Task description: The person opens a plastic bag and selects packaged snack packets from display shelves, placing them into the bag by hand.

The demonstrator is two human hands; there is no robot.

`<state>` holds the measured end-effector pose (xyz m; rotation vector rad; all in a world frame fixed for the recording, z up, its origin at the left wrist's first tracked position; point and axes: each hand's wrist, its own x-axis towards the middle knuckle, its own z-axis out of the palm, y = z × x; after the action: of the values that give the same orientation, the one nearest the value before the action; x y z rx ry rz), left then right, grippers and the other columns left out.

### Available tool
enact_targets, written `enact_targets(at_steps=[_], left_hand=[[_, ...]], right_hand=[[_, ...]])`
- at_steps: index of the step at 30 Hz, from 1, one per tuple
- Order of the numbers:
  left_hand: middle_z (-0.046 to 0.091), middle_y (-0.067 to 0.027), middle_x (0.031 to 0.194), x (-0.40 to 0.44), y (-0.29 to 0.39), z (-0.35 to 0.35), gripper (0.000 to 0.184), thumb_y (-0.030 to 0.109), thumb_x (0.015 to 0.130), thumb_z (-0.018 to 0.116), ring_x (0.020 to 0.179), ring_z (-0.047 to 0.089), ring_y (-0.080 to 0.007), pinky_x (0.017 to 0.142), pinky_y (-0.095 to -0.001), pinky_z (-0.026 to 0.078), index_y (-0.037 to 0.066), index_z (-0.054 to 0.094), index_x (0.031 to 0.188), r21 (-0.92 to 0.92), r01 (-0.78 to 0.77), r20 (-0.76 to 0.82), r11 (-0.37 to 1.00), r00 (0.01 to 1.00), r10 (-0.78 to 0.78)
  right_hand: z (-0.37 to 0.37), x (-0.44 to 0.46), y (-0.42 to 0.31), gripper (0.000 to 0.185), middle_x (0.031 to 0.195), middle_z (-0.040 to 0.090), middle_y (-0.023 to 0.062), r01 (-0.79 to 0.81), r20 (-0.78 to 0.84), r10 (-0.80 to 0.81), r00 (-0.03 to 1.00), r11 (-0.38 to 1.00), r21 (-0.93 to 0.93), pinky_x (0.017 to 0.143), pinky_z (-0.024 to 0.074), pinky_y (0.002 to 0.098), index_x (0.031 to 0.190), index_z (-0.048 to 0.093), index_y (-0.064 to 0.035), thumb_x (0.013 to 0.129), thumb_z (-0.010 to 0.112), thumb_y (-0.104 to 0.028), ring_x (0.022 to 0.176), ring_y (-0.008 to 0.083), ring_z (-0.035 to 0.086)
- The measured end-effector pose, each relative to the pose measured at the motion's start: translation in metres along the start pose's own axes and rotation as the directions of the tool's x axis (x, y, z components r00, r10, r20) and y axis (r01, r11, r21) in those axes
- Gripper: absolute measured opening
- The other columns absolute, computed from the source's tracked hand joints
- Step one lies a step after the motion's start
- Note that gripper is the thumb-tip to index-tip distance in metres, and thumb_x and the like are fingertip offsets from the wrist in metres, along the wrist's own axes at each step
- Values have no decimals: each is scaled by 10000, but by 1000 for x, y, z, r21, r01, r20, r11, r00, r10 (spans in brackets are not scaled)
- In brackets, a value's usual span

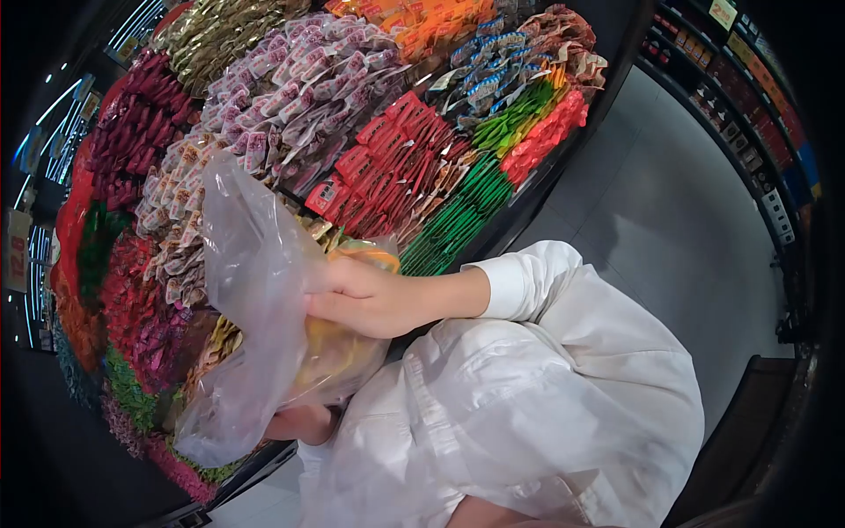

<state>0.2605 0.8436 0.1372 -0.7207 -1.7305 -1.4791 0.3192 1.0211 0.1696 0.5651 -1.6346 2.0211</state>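
Observation:
A clear plastic bag (255,264) spreads out in front of me, its loose film standing up to the left. My right hand (365,297) is closed around the bag's gathered upper side, thumb along the film. Low on the bag, my left hand (305,424) grips the film, its fingers partly covered by the plastic. Through the bag's body, yellow and orange packets (330,361) show; their kind is too blurred to tell. Just beyond my right hand lie green-wrapped snack packets (458,216) and red snack packets (387,163).
A sloping display of wrapped snacks (290,79) fills the left and top, sorted by colour. A dark edge (563,189) bounds it beside the grey tile floor (673,211). Stocked shelves (735,114) curve along the right. A price sign (18,251) hangs far left.

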Motion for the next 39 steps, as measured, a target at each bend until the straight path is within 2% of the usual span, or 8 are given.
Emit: enact_targets(at_steps=[7, 19, 23, 25, 27, 33, 37, 39], left_hand=[[493, -171, 1252, -37, 8, 109, 386, 94, 939, 514, 1088, 533, -238, 923, -404, 448, -26, 405, 1289, 355, -287, 119, 890, 958, 261], [568, -125, 1142, -61, -42, 199, 322, 92, 920, 531, 1009, 563, -214, 887, -351, 452, -33, 484, 1213, -310, 231, 219, 922, 961, -167], [594, -110, 1106, -72, -49, 210, 302, 91, 914, 536, 982, 573, -206, 876, -334, 453, -35, 510, 1188, -411, 363, 271, 836, 924, -268], [602, -97, 1088, -68, -38, 207, 267, 102, 897, 553, 996, 567, -195, 888, -323, 434, -37, 562, 1125, -391, 455, 283, 800, 887, -365], [601, -95, 1097, -54, -24, 186, 280, 108, 870, 595, 1006, 565, -192, 895, -326, 432, -31, 575, 1112, -373, 525, 398, 765, 836, -379], [630, -134, 1051, -27, -24, 147, 536, 453, 807, 687, 995, 587, -250, 866, -336, 443, -28, 621, 1033, -281, 585, 819, 761, 560, -127], [649, -157, 1014, -14, -34, 159, 714, 614, 924, 372, 883, 611, -227, 803, -305, 462, -40, 617, 1070, -256, 725, 865, 640, 468, -183], [659, -127, 964, 7, -34, 175, 481, 377, 992, 405, 855, 619, -164, 770, -261, 469, -48, 630, 1019, -181, 729, 827, 661, 477, -299]], right_hand=[[-120, -1, -38, 271, 739, 547, 26, 94, -37, -98, 995, 992, -82, 660, 430, 287, 865, 530, -6, 1000, 416, -211, 711, 111, 522], [-192, 16, -29, 221, 907, 661, 129, 142, -46, -157, 987, 961, -239, 731, 481, 339, 1039, 605, 4, 909, 454, -92, 836, 232, 648], [-222, 0, -14, 191, 747, 607, 100, -32, -60, 11, 998, 928, -371, 659, 456, 283, 932, 638, 4, 904, 487, -109, 661, 153, 569], [-252, -11, -16, 270, 996, 661, 50, -494, -57, 503, 862, 809, -319, 845, 459, 270, 1119, 595, 31, 968, 479, -160, 951, 136, 599], [-265, -24, -15, 259, 1045, 646, 43, -495, -132, 486, 864, 867, -47, 851, 460, 271, 1125, 588, 11, 942, 554, -169, 972, 113, 584], [-336, -47, -17, 476, 1129, 645, 145, -399, 235, 474, 849, 865, -303, 934, 451, 358, 1159, 595, 73, 882, 581, -314, 1037, 232, 613], [-319, 3, -34, 510, 961, 669, 144, -612, 3, 612, 791, 790, -34, 799, 512, 318, 1041, 636, 42, 940, 454, -423, 864, 211, 654], [-320, 38, -24, 482, 867, 661, 101, -691, -139, 687, 713, 722, 25, 720, 522, 293, 994, 638, 29, 964, 433, -407, 785, 161, 645]])
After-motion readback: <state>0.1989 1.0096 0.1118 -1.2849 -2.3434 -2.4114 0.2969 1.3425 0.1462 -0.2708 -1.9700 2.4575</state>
